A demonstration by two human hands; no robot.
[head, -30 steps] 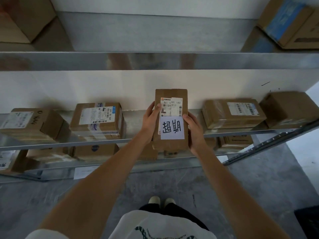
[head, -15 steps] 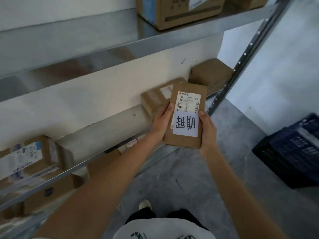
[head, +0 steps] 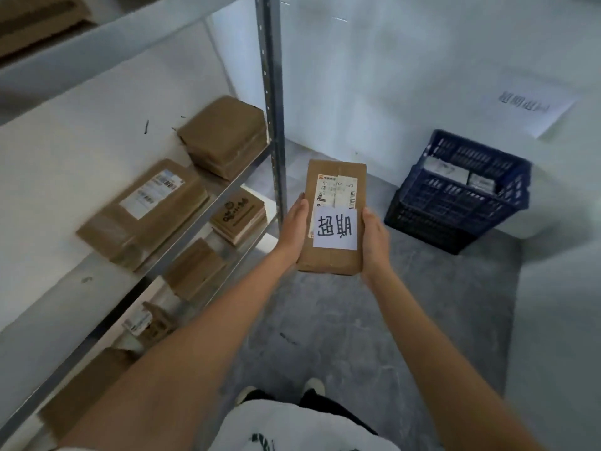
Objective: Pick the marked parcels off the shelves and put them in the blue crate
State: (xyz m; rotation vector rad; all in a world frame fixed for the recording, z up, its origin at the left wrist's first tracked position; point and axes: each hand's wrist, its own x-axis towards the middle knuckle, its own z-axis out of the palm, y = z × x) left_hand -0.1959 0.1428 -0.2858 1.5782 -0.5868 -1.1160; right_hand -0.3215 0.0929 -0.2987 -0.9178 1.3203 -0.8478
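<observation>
Parcel (head: 333, 219) marked with a handwritten white note sits in a two-handed grip, left hand (head: 294, 229) and right hand (head: 374, 240) clasping its long edges, clear of the shelves. Carrying appears under way; next comes lowering it into the blue crate (head: 455, 193), ahead and right of the grip, already holding items. Unmarked parcels (head: 146, 209) lie left; the shelf post (head: 271, 92) stands just beside.

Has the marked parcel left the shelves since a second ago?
Yes. The marked parcel, then before the shelf, is now right of the shelf post, nearer the blue crate.
</observation>
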